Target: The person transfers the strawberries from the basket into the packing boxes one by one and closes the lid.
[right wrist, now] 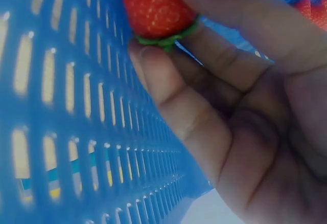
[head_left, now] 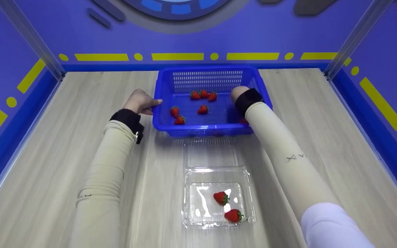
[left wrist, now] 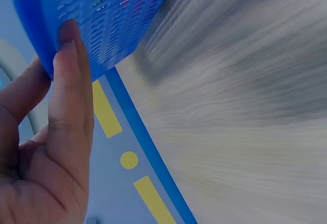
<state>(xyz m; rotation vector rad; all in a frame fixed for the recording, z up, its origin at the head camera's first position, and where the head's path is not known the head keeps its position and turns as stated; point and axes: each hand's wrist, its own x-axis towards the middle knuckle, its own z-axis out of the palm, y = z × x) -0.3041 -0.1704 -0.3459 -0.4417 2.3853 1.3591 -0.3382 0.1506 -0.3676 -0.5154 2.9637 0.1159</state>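
Note:
My left hand point(head_left: 140, 102) grips the left rim of a blue plastic basket point(head_left: 191, 127), thumb over the edge and fingers against the slotted outer wall point(left wrist: 102, 35). Inside the basket's right side, my right hand point(head_left: 238, 92) is bent down, mostly hidden behind its wrist strap in the head view. The right wrist view shows that hand point(right wrist: 230, 96) holding a red strawberry point(right wrist: 156, 9) between thumb and fingers, close to the slotted wall, its green leaves towards the palm. Several other strawberries point(head_left: 203, 109) lie spread on the basket floor.
A clear plastic clamshell box point(head_left: 190, 199) stands open in front of the basket, its lid point(head_left: 212, 155) folded back towards it. Two strawberries point(head_left: 233, 216) lie in the box. Blue panels point(head_left: 198, 44) with yellow marks enclose the wooden table point(head_left: 91, 103) at the back and sides.

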